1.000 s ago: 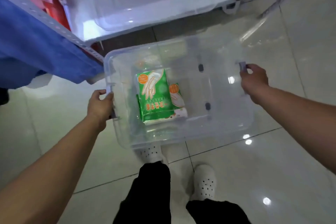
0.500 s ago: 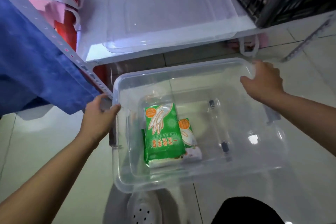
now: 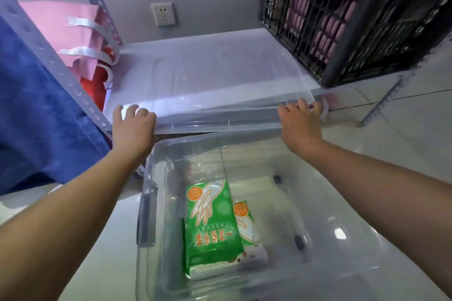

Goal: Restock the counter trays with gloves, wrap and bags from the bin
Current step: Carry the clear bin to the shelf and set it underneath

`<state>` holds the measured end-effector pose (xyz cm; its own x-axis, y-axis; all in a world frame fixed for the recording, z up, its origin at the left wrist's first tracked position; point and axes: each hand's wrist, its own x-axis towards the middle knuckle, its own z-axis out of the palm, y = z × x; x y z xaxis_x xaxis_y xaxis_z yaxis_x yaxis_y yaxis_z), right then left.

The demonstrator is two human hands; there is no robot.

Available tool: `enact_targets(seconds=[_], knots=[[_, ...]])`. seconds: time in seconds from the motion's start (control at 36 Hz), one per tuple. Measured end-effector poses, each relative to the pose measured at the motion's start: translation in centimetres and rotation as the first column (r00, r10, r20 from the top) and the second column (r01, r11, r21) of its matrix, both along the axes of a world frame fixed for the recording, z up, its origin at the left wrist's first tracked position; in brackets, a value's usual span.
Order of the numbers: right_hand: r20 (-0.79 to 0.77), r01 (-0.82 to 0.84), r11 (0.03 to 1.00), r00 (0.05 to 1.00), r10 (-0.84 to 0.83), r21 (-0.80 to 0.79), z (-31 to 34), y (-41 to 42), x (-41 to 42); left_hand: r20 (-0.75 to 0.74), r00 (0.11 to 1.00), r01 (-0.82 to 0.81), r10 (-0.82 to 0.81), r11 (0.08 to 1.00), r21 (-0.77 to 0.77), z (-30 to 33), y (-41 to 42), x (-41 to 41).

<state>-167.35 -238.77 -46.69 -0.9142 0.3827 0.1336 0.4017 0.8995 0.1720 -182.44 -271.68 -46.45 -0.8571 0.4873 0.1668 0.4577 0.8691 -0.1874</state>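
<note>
A clear plastic bin [image 3: 342,239] stands on the tiled floor below me. Inside it lies a green pack of disposable gloves [image 3: 212,227] on top of a second, partly covered pack [image 3: 247,225]. Just beyond the bin, a clear lid [image 3: 208,76] rests on the low shelf. My left hand [image 3: 132,129] grips the lid's near left edge, and my right hand [image 3: 300,124] grips its near right corner. Both arms reach over the open bin.
A black slatted crate [image 3: 354,14] holding pink items sits at the right of the shelf. Pink and red bags [image 3: 83,39] stand at the left behind a perforated metal upright [image 3: 61,73]. Blue cloth [image 3: 31,110] hangs at the far left. A wall socket [image 3: 163,14] is behind.
Both hands have let go of the bin, which now rests on the floor, and moved forward to take hold of the lid's near edge on the shelf.
</note>
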Motion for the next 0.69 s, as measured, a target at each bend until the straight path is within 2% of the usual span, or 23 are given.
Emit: enact_targets(seconds=[0.08, 0.14, 0.25, 0.33, 0.39, 0.44, 0.53, 0.58, 0.64, 0.69], knots=[[-0.123, -0.030, 1.000, 0.992, 0.029, -0.006, 0.5, 0.7, 2.6, -0.085, 0.982, 0.174, -0.170, 0.984, 0.042, 0.6, -1.9, 2.5], [-0.257, -0.058, 0.998, 0.965, 0.051, -0.021, 1.4, 0.4, 3.9, -0.154, 0.966, 0.223, -0.208, 0.971, 0.089, 1.4, -3.0, 4.2], [-0.482, -0.104, 0.994, 0.870, 0.103, 0.026, 5.4, 0.0, 5.4, -0.227, 0.970, 0.149, -0.088, 0.952, 0.268, 5.1, -4.3, 6.4], [-0.611, -0.135, 0.989, 0.779, 0.140, 0.055, 9.8, 0.1, 6.4, -0.262, 0.964, 0.145, -0.034, 0.898, 0.416, 10.3, -4.1, 7.6], [-0.661, -0.151, 0.985, 0.731, 0.169, 0.085, 13.2, 0.6, 6.8, -0.296, 0.955, 0.198, -0.038, 0.821, 0.536, 14.2, -3.8, 8.2], [-0.700, -0.177, 0.978, 0.685, 0.202, 0.109, 16.9, 1.4, 7.1, -0.334, 0.938, 0.300, -0.090, 0.694, 0.654, 17.9, -3.8, 8.8], [-0.769, -0.213, 0.973, 0.605, 0.207, 0.094, 21.7, 2.8, 7.7, -0.394, 0.913, 0.389, -0.109, 0.527, 0.756, 22.8, -3.6, 9.4], [-0.826, -0.266, 0.963, 0.532, 0.185, 0.045, 24.1, 3.3, 7.9, -0.400, 0.914, 0.386, -0.072, 0.461, 0.799, 24.8, -3.4, 9.4], [-0.816, -0.286, 0.958, 0.552, 0.168, 0.004, 25.2, 3.7, 7.8, -0.367, 0.927, 0.359, -0.081, 0.481, 0.800, 25.5, -2.9, 9.0], [-0.718, -0.273, 0.961, 0.679, 0.154, -0.052, 24.6, 4.2, 7.5, -0.280, 0.954, 0.291, -0.108, 0.558, 0.777, 24.6, -2.0, 8.5]])
